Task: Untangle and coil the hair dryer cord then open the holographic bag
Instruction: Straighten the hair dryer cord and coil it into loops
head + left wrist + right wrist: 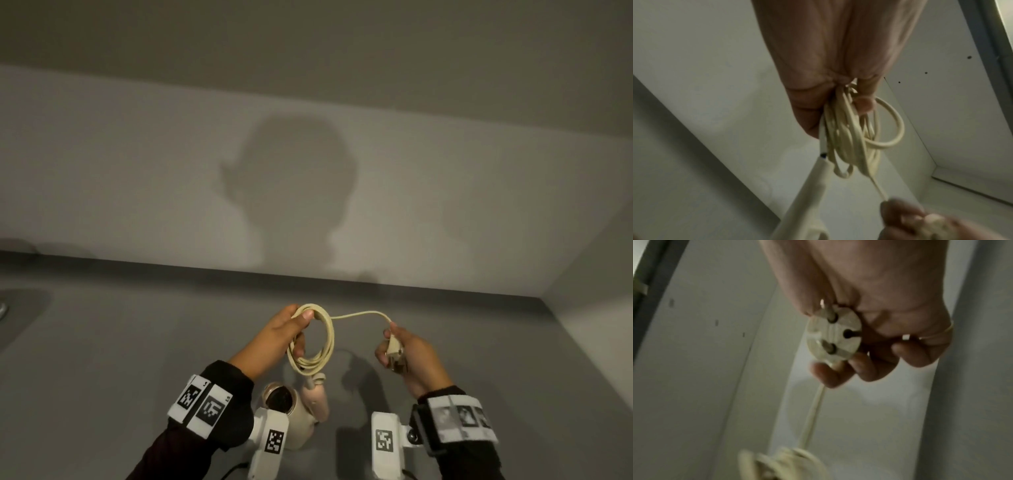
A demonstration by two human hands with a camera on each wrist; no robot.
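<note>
Coil [313, 337] at lower centre, gripped by left hand [282, 334], may spring loose if right hand [409, 358], clutching plug [394, 347], tugs.

The cord [317, 337] is cream-yellow all along, and its plug [833, 335] is the same cream with dark holes around the metal pins. The hair dryer [301, 416] is off-white with a pale pink handle and a dark brown opening. The countertop [137, 342] is plain mid grey and the wall [137, 171] a lighter grey. Both sleeves [219, 404] are black, and the wrist bands [200, 406] are white with black square-patterned markers. A thin gold ring [941, 331] shows on one finger.
</note>
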